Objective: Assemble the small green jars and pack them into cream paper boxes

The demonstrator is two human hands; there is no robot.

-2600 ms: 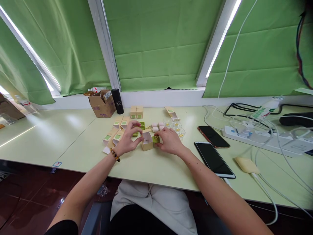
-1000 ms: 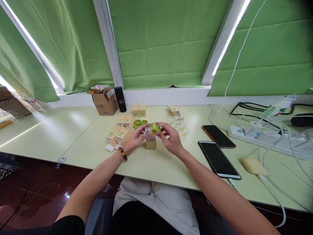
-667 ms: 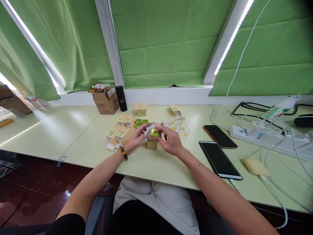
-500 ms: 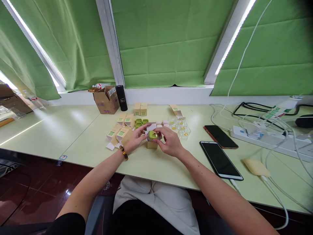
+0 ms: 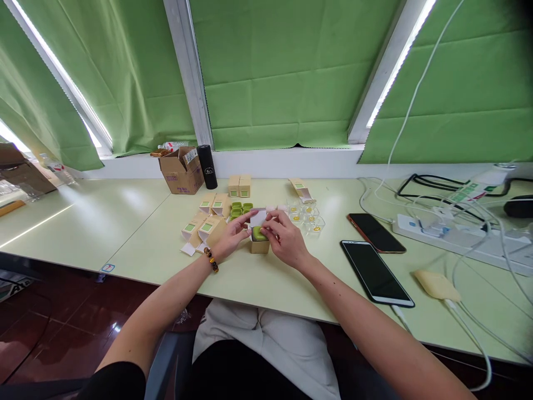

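Note:
A small open carton [image 5: 260, 246] stands upright on the table in front of me, its white flap [image 5: 259, 216] raised. In its mouth sits a glossy green square container [image 5: 259, 233], partly sunk below the rim. My left hand [image 5: 232, 238] steadies the carton from the left, thumb and fingers at the flap and side. Pinched on the green container's right edge are the fingers of my right hand [image 5: 285, 237]. Just behind are several green square cups [image 5: 241, 208]. Several clear cups with yellow centres [image 5: 308, 216] lie to the right, beside pale pieces partly covered by my right hand.
Several kraft cartons [image 5: 211, 228] lie to the left, two more [image 5: 239, 186] stand behind, and an opened one [image 5: 302, 190] lies at the back. A cardboard box [image 5: 181, 173] and black cylinder [image 5: 207, 166] stand by the wall. Phones [image 5: 377, 272], cables and a power strip [image 5: 458, 236] occupy the right.
The green container has gone down from above the carton into its mouth, with my right hand following. My left hand has barely moved.

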